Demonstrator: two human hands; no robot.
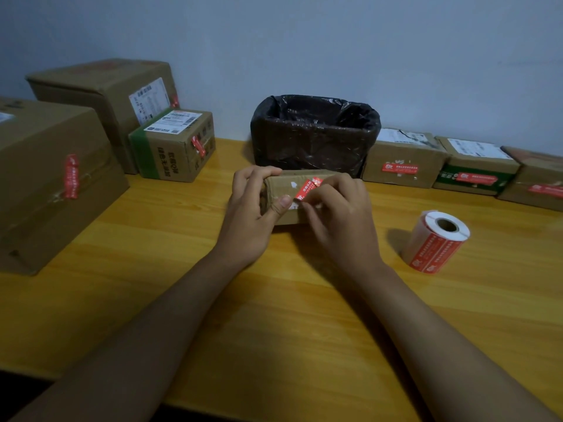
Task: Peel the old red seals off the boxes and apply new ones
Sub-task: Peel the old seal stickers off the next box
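1. The wooden table (274, 330) lies bare in front of the small box (286, 205) and both forearms, giving open passage along the near edge.
2. On the left, three cardboard boxes (54, 178) crowd the table side.
3. Just behind the small box stands a bin lined with a black bag (313, 135), blocking reach toward the wall.
4. A row of sealed boxes (475, 169) lines the far right.
5. The roll of red seals (435, 242) stands alone right of the hands, bare table all round it.
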